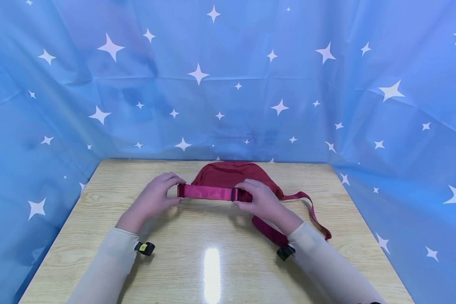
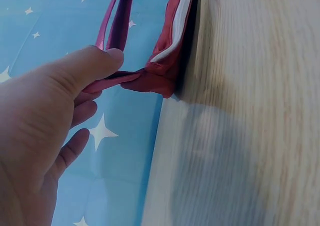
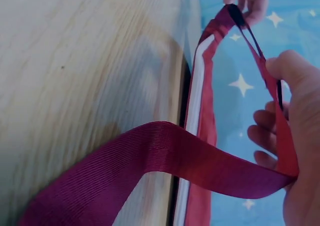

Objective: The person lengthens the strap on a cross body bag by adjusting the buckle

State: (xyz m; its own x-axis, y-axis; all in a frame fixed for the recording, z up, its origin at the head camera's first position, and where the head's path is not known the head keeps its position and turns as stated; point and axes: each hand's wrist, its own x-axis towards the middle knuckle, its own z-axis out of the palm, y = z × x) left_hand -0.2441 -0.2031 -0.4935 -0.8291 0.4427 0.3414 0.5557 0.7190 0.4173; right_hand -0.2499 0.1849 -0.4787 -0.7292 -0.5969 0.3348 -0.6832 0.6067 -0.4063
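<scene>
A dark red waist bag [image 1: 231, 173] lies near the table's far edge, its pale zipper [image 3: 194, 103] showing in the wrist views. In front of it a magenta strap [image 1: 208, 192] is stretched level between both hands. My left hand [image 1: 155, 198] pinches its left end between thumb and fingers, by a dark strap fitting [image 1: 181, 190]. My right hand [image 1: 263, 202] pinches the strap by a black slider [image 1: 234, 194]. From the right hand a length of strap [image 3: 165, 148] hangs down across the right wrist view. The right fingertips are partly hidden behind the strap there.
The light wood table [image 1: 178, 270] carries a bright glare spot near its front. More strap [image 1: 313, 211] loops over the table right of the bag. A blue star-patterned cloth [image 1: 228, 97] stands behind and at both sides.
</scene>
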